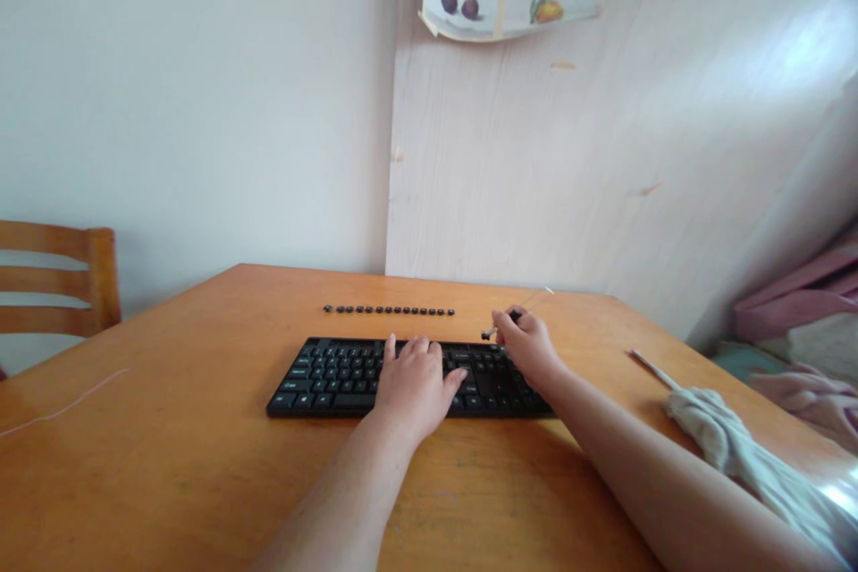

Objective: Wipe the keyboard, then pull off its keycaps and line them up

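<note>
Lying flat: long black keyboard (352, 380), white-lettered black keys (345, 373).

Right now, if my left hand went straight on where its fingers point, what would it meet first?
Probably the row of small black pieces on the table beyond the keyboard. The left hand might pass over them, though: its height is hard to judge.

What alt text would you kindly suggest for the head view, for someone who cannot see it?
A person's left hand rests on a black keyboard while the right hand grips a thin tool with a small black piece at one end. Beyond the keyboard, a row of small black pieces lies on a wooden table; a cloth lies at right.
</note>
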The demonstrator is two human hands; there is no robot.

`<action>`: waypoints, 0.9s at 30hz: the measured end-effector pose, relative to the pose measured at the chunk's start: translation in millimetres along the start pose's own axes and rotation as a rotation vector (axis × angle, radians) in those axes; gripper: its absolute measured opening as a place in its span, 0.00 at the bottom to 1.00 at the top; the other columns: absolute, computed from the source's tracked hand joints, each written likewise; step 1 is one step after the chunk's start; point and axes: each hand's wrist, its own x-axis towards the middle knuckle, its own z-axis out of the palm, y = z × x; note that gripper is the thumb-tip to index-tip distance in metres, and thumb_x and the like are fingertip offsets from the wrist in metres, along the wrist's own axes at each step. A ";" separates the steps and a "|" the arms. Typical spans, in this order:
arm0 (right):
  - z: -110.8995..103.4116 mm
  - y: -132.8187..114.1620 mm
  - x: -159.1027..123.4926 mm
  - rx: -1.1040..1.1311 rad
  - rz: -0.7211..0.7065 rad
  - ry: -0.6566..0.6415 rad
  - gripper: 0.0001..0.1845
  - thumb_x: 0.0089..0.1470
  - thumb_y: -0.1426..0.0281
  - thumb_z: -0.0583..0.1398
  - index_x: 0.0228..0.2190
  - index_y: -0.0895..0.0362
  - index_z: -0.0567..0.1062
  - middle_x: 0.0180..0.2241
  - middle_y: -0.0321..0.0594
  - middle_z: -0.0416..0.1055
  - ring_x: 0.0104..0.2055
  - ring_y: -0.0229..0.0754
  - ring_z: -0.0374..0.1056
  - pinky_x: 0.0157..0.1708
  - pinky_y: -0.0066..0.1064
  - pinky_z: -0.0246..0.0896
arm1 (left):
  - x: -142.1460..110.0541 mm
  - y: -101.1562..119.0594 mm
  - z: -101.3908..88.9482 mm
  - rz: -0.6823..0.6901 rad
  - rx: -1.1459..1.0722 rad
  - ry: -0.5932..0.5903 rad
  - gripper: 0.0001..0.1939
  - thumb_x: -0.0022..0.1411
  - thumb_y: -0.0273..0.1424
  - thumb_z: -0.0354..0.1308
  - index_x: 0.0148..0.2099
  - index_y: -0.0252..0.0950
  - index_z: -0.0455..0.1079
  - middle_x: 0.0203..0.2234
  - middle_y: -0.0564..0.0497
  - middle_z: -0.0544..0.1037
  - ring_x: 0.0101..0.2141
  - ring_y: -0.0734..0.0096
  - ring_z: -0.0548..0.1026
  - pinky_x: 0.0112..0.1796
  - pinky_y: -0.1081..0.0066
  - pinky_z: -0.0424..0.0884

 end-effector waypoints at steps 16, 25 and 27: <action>15.0 -54.3 -37.8 0.294 -0.053 -0.242 0.20 0.54 0.52 0.59 0.24 0.55 0.66 0.17 0.31 0.64 0.17 0.32 0.56 0.19 0.26 0.51 | 16.9 8.8 -5.0 -0.162 -0.845 0.116 0.09 0.62 0.35 0.57 0.43 0.37 0.71 0.33 0.49 0.79 0.34 0.68 0.77 0.39 0.69 0.70; 14.8 -59.8 -40.9 0.355 -0.041 -0.245 0.18 0.53 0.53 0.60 0.32 0.56 0.71 0.22 0.33 0.67 0.19 0.33 0.60 0.18 0.25 0.53 | 19.7 5.1 -0.9 -0.271 -0.945 0.151 0.05 0.56 0.29 0.59 0.37 0.36 0.69 0.28 0.51 0.77 0.31 0.70 0.75 0.35 0.71 0.68; 13.6 -57.5 -38.4 0.334 -0.075 -0.231 0.19 0.55 0.54 0.60 0.40 0.55 0.73 0.27 0.35 0.70 0.22 0.35 0.63 0.20 0.26 0.55 | 20.3 2.6 2.6 -0.306 -0.969 0.152 0.06 0.56 0.30 0.59 0.37 0.36 0.69 0.28 0.50 0.77 0.31 0.69 0.75 0.36 0.70 0.68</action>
